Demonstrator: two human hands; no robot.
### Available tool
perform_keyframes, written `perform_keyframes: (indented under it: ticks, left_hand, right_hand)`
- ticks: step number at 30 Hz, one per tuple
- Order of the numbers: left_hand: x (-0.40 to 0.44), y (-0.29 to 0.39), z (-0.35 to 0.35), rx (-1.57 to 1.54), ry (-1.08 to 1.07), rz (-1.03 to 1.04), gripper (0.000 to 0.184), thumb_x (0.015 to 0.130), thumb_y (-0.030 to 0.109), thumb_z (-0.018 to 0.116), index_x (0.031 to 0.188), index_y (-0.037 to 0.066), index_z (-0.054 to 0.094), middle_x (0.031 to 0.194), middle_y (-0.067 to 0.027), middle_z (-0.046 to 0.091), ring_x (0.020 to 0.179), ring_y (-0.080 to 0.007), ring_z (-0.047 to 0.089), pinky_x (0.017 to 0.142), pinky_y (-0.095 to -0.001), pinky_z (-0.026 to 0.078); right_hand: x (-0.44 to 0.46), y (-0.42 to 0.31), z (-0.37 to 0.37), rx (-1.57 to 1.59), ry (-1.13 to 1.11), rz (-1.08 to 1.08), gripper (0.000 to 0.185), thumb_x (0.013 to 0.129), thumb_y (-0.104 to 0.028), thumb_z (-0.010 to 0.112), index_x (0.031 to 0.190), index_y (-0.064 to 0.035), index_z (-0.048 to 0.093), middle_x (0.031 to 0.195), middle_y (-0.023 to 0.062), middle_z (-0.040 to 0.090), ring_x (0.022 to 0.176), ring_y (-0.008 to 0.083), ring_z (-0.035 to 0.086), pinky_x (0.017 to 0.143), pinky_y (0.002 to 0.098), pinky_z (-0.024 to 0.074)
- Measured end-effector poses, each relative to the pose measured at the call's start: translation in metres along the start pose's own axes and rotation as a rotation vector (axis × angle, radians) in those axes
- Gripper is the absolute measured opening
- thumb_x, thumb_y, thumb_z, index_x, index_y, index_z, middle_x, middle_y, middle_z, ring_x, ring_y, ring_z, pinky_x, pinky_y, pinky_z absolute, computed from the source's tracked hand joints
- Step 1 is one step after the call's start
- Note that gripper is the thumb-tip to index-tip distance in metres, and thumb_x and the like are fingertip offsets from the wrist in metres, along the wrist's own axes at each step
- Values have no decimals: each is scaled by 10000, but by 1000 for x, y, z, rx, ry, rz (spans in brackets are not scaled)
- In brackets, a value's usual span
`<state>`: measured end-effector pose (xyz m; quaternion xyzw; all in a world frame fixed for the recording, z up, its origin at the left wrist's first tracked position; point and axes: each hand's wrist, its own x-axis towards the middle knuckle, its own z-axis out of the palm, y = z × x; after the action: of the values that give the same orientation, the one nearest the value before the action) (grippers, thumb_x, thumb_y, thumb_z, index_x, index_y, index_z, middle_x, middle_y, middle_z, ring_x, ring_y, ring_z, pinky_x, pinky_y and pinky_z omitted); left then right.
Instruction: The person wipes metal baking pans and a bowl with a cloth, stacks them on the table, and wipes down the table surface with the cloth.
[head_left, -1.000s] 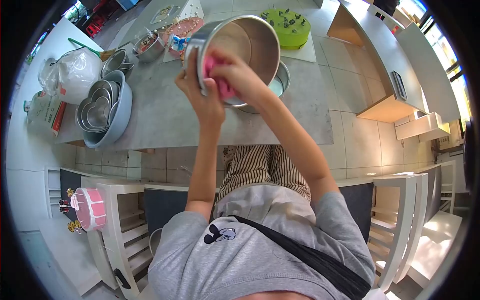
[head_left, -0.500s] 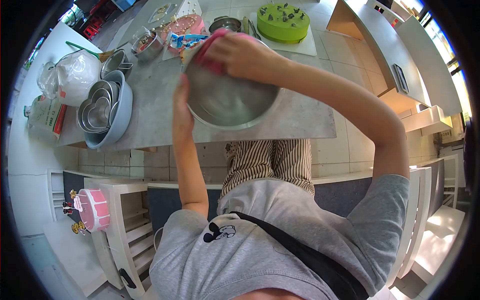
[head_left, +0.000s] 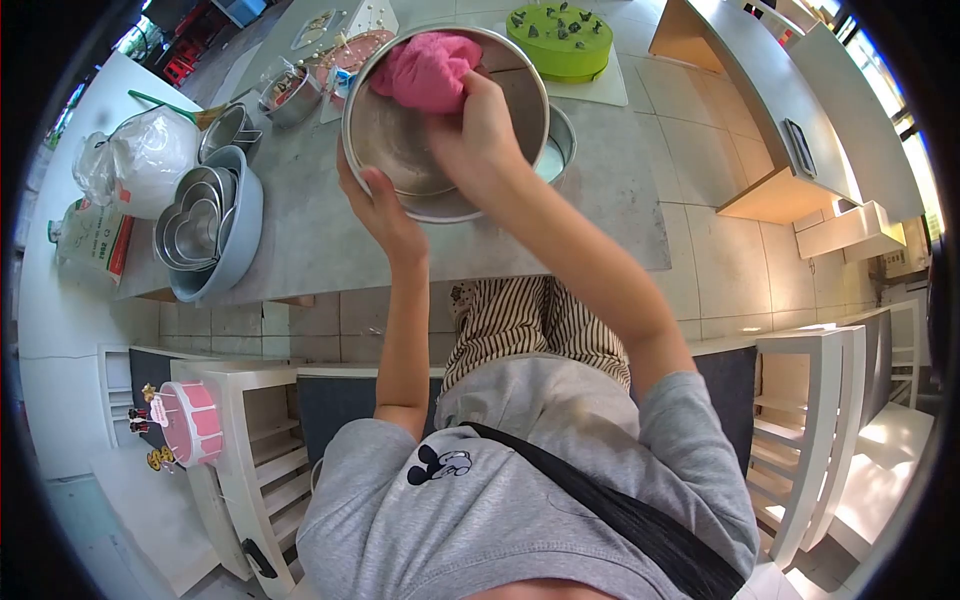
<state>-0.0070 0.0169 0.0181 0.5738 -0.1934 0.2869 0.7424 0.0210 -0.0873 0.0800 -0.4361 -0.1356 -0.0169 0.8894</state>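
Note:
A round metal bowl (head_left: 400, 150) is tilted above the grey table (head_left: 310, 230), its inside towards me. My left hand (head_left: 388, 215) grips its lower left rim, thumb in front and the other fingers hidden behind. In my right hand (head_left: 480, 135) is a bunched pink cloth (head_left: 430, 75), inside the bowl near its upper wall. Behind the bowl, on its right, part of another metal bowl (head_left: 560, 145) shows on the table.
At the left stand a blue-grey basin (head_left: 248, 215) with heart-shaped tins (head_left: 195, 228) and a plastic bag (head_left: 155, 155). A green cake (head_left: 560, 45) on a white board is at the back; a pink cake (head_left: 192, 422) is lower left.
The bowl has shifted and tipped about in my left hand. My right hand swept the cloth up and over the bowl, then came back inside it, the cloth now bunched near the top.

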Motion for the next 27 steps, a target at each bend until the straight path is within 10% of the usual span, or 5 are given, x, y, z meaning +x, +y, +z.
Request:
perform_keyframes:
  ticks: [8,9,19,22,27]
  left_hand:
    - [13,24,-21,-155,-44,-146,613,932,425,395,1298,-63,332,1256,-176,425,1176,-248,414,988,-355,306]
    - [10,16,-22,-30,-19,-44,607,932,421,395,1293,-64,340,1250,-176,431,1174,-249,416,985,-354,306]
    - [5,4,-21,-27,9,-59,580,938,406,393,1282,-60,366,1203,-161,457,1172,-231,408,989,-353,311]
    - [3,1,-12,45,-19,-36,580,935,416,393,1286,-46,373,1238,-169,431,1173,-236,407,986,-360,315]
    - [12,-4,-20,64,-34,-19,569,930,435,393,1286,-9,406,1234,-165,404,1125,-237,420,965,-355,312]
  right_hand:
    - [-26,-21,15,-1994,-342,140,207,669,-147,639,871,-117,674,875,100,643,793,190,608,711,332,485]
    - [-14,2,-25,-2136,-53,-635,181,633,-183,655,797,-116,688,1010,112,602,788,199,603,635,336,501]
    - [-30,2,-21,-1713,-393,-138,259,648,-142,638,906,-119,654,1134,74,563,859,292,583,761,376,491]
    - [-1,2,-27,-1682,171,-593,217,677,-116,607,882,-50,629,1027,158,592,781,295,595,697,371,492]
    - [-24,28,-21,-1357,-429,-439,220,687,-153,577,867,-32,612,874,157,613,755,322,588,681,397,484]
